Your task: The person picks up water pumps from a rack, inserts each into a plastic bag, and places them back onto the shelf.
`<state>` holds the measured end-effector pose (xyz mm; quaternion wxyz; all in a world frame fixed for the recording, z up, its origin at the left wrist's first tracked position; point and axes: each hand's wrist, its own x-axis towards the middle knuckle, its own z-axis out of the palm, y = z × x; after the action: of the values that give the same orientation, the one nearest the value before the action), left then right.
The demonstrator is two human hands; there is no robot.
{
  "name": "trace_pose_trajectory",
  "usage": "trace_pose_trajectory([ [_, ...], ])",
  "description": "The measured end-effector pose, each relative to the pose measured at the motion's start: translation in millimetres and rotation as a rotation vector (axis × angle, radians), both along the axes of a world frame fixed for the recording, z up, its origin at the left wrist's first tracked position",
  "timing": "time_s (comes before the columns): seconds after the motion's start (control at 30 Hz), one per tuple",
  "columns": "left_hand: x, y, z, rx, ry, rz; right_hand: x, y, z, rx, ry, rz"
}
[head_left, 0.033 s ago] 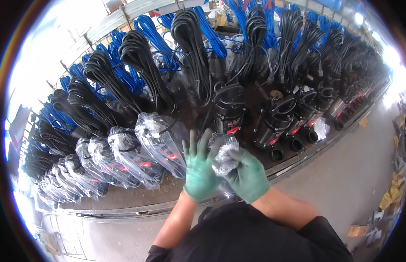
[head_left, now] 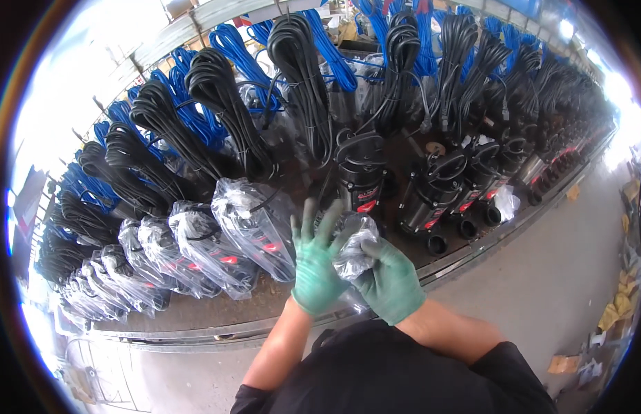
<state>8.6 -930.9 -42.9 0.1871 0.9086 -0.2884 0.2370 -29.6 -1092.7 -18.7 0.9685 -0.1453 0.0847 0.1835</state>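
Observation:
Crumpled clear plastic film (head_left: 356, 250), which looks like a bag, is pinched in my right hand (head_left: 393, 284). My left hand (head_left: 317, 276), in a matching green-coated glove, is beside the film with its fingers spread and pointing away from me. Whether the left thumb side touches the film I cannot tell. Just beyond both hands an unwrapped black pump (head_left: 362, 169) with a red mark stands upright on the bench. To the left of my hands is a pump in a clear bag (head_left: 255, 224), its red mark showing through.
More bagged pumps (head_left: 208, 252) line the bench to the left; bare ones (head_left: 434, 193) continue to the right. Coiled black cables (head_left: 303, 83) and blue cables (head_left: 334, 52) rise behind them. The metal bench edge (head_left: 258, 324) runs before me. Yellowish scraps (head_left: 617, 310) lie on the right-hand floor.
Both hands are almost where they were. The fingers of my left hand have shifted very slightly; the plastic is still in my right hand.

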Motion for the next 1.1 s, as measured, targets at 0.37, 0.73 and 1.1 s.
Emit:
trace_pose_trajectory([
  [0.37,28,-3,36,0.008,0.222,-0.316,30,-49,-35,-1.777,-0.961,-0.272],
  [0.73,46,-19,33,0.023,0.231,-0.065,48,-28,-60,-1.557,-0.662,-0.352],
  [1.1,43,-42,19,0.057,-0.006,0.111,-42,-67,-334,-1.38,-0.139,0.131],
])
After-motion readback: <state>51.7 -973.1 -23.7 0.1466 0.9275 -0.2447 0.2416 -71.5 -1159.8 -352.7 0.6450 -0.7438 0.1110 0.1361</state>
